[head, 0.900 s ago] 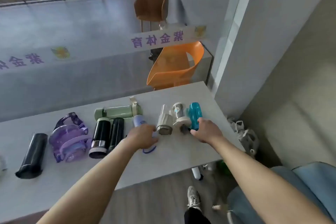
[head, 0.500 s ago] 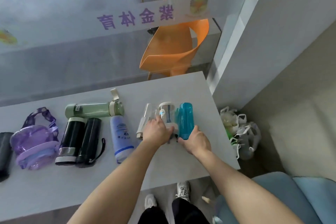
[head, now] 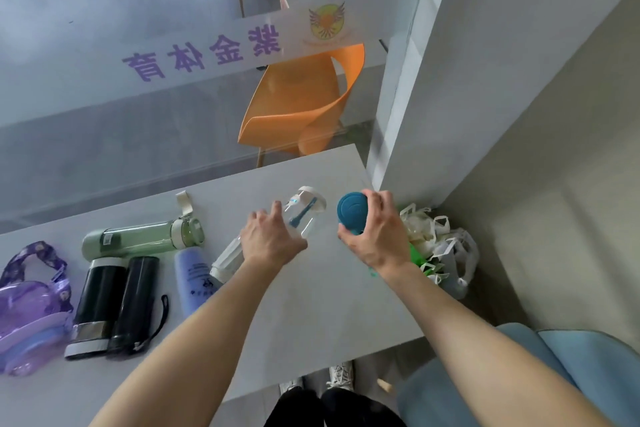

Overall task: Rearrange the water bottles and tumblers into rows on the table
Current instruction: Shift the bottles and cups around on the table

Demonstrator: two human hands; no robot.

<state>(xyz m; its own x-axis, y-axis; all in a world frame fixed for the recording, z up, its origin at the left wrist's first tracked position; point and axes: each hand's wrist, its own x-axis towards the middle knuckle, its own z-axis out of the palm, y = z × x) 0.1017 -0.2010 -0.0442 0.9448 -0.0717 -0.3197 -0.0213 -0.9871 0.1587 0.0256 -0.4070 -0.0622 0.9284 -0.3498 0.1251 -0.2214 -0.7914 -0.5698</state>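
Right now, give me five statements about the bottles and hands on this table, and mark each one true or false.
1. The right hand grips the teal bottle. True.
2. The left hand holds a black tumbler. False: it holds the clear bottle.
3. The green bottle lies on its side on the table. True.
4. The two black tumblers stand upright. False: both lie flat, side by side.
5. The purple jug sits at the table's right end. False: it is at the left.
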